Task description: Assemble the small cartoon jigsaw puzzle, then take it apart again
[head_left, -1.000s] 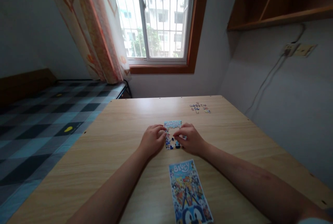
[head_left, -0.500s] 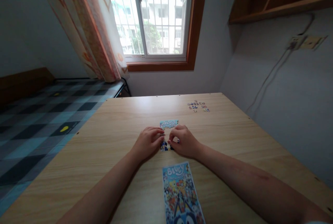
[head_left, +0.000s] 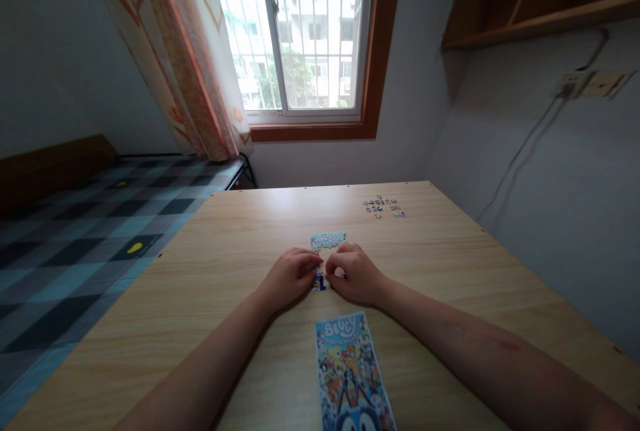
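Observation:
A partly assembled jigsaw puzzle [head_left: 329, 239] lies flat on the table, its light-blue top band with lettering showing beyond my hands. Its dark-blue lower part [head_left: 320, 281] shows between them, and bare table is visible inside the frame of pieces. My left hand [head_left: 291, 275] is curled against the puzzle's left side, fingertips and thumb gripping its edge. Over the right side, my right hand [head_left: 354, 273] pinches with thumb and forefinger at what looks like a small puzzle piece, mostly hidden by the fingers. Closer to me lies a Bluey picture sheet or box [head_left: 353, 371].
Several loose puzzle pieces [head_left: 383, 205] are scattered toward the table's far right. The wooden table [head_left: 225, 244] reaches almost to the wall under the window [head_left: 320, 37]. A bed with a checked cover [head_left: 100, 244] is at the left, and a shelf [head_left: 540, 17] hangs at upper right.
The view has shifted slightly, moving everything a little to the right in the picture. My hands stay at the puzzle; the right fingers have shifted slightly and cover more of its lower right.

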{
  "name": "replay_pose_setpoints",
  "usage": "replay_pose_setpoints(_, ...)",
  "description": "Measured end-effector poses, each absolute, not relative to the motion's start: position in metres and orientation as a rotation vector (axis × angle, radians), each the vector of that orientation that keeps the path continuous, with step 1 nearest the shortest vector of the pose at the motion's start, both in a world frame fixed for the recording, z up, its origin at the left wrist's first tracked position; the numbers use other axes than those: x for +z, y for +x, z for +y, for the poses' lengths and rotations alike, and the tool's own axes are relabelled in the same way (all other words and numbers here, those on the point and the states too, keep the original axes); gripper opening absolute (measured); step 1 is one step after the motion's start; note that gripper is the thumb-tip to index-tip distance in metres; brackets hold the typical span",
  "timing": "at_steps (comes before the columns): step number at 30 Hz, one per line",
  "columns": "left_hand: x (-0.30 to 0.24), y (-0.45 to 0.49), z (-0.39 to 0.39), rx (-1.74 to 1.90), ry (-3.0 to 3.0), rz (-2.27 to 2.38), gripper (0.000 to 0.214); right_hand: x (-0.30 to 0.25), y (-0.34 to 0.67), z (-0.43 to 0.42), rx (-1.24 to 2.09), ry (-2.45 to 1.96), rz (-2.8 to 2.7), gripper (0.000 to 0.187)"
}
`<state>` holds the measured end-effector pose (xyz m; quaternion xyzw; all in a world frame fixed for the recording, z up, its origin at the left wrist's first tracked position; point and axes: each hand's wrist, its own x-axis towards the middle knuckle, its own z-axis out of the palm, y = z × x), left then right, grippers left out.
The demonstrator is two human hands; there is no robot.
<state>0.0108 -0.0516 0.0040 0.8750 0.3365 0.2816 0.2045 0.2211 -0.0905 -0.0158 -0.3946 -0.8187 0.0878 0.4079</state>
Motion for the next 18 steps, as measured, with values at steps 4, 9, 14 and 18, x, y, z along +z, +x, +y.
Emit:
replay_pose_setpoints(4, 0.0027, 0.011, -0.0511, 0.776, 2.445, 0.94, 0.029, -0.0164, 0.2217, -0.089, 0.218, -0.978, -2.108, 0.012)
replay_pose_setpoints(9, 0.0016, 0.0108, -0.0509, 0.777, 2.462, 0.919, 0.026, -0.0184, 0.2225, -0.0866, 0.166, -0.94, -2.173, 0.013)
replay_pose_setpoints(14, 0.0011, 0.0111, -0.0506, 0.792, 2.472, 0.92, 0.027, -0.0182, 0.2227, -0.0869, 0.185, -0.944, -2.184, 0.014)
replay_pose_setpoints(18, 0.0017, 0.0112, -0.051, 0.781, 2.47, 0.908, 0.028, -0.0162, 0.2231, -0.0874, 0.191, -0.992, -2.158, 0.013)
